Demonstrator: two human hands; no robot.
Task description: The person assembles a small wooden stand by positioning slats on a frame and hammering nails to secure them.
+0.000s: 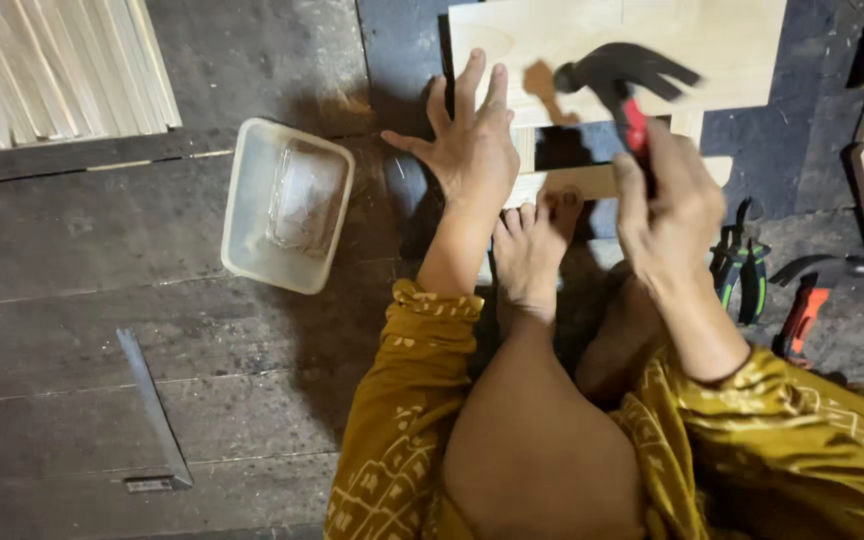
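Right hand (664, 190) grips hammer (620, 78); pliers (742, 262) beside.

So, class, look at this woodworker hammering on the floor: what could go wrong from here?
1. The left hand lies flat on the pale plywood board, close beside the black claw hammer with a red neck raised in the right hand; a stray blow could hit the fingers.
2. A bare foot pins the light wooden slat right below the hammer, so it is exposed too.
3. The green-handled pliers lie loose near the leg.
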